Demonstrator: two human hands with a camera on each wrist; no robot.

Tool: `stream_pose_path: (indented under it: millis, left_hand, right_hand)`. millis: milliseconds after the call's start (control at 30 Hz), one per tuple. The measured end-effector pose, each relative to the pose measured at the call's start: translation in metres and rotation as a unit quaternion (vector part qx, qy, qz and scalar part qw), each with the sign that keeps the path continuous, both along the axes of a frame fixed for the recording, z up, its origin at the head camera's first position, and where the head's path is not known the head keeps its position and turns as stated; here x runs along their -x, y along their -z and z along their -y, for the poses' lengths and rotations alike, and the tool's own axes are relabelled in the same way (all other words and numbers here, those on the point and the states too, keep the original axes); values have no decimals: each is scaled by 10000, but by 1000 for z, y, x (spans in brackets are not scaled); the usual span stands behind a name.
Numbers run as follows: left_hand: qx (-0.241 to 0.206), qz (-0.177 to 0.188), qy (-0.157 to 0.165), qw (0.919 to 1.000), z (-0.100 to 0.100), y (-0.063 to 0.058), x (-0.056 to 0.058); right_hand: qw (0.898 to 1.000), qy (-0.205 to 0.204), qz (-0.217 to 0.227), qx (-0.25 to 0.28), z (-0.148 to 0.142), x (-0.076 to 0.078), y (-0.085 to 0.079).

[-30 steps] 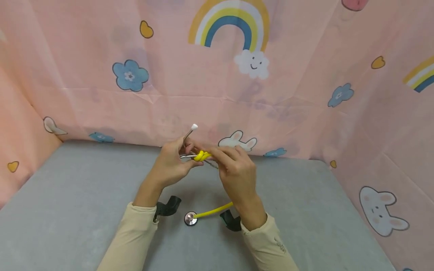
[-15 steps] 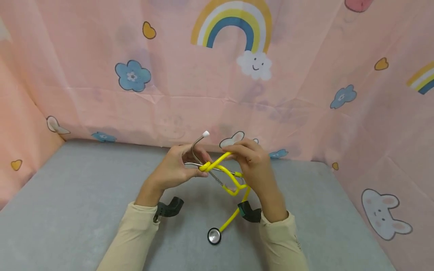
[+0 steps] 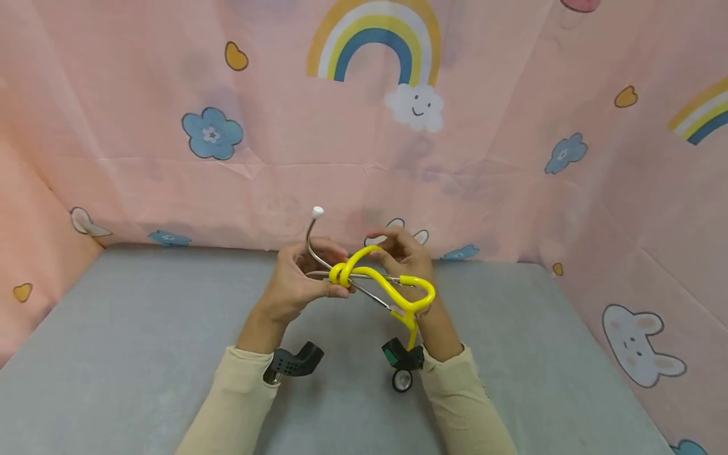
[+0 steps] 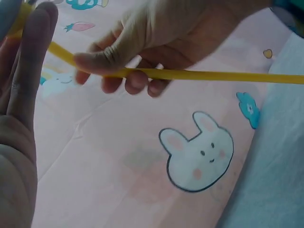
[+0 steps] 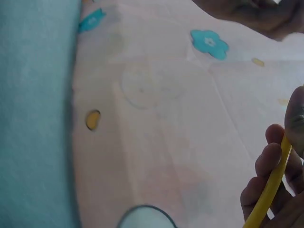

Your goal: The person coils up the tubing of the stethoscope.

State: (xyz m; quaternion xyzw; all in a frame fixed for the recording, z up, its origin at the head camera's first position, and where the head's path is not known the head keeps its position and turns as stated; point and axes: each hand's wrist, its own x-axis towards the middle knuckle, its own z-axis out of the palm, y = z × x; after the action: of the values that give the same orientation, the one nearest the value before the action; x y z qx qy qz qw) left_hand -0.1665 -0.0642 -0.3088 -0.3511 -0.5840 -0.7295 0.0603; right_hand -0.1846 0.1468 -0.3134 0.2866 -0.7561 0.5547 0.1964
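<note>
A stethoscope with yellow tubing is held above the table between both hands. My left hand grips its crossed metal ear tubes, where the yellow tubing loops round them. One white ear tip points up above that hand; the other is hidden. My right hand holds the tubing to the right of the loops, and the left wrist view shows its thumb and fingers round the yellow tube. Below the right wrist hangs the round chest piece, near a black wrist camera.
A grey table lies beneath the hands. Pink printed cloth with rainbows, flowers and rabbits stands behind it and at both sides. Black wrist cameras jut inward from the two sleeves.
My right hand has drawn the tubing out to the right, away from the left hand, and the tubing now arcs between them. The chest piece has swung to the right.
</note>
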Motion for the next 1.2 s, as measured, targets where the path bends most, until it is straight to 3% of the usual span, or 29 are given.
stream_pose_path:
  millis: [100, 200, 300, 433, 567, 733, 1000, 1200]
  left_hand:
    - [-433, 91, -208, 9988, 2, 1, 3]
    - [-730, 166, -657, 9950, 6, -1, 5]
    - [-1042, 283, -1196, 9869, 8, -1, 8]
    - [-986, 184, -2064, 9733, 11, -1, 11]
    - [-718, 39, -2632, 9621, 13, -3, 12]
    - [-652, -13, -2810, 9575, 15, -4, 13]
    - [-360, -137, -2584, 9653, 12, -4, 14]
    - [358, -342, -2547, 9658, 10, -2, 13]
  right_hand:
    - [9993, 62, 348, 135, 12, 0, 4]
    - [9952, 756, 214, -582, 24, -3, 5]
    - [9914, 917, 369, -861, 35, -8, 6]
    - [9886, 964, 604, -982, 49, -17, 7]
    - [9835, 1098, 49, -1437, 56, -27, 3]
    - [9710, 1168, -509, -2024, 61, -34, -1]
    - [9503, 1061, -1312, -2618, 54, -40, -6]
    - [9443, 1064, -1697, -2611, 46, -40, -10]
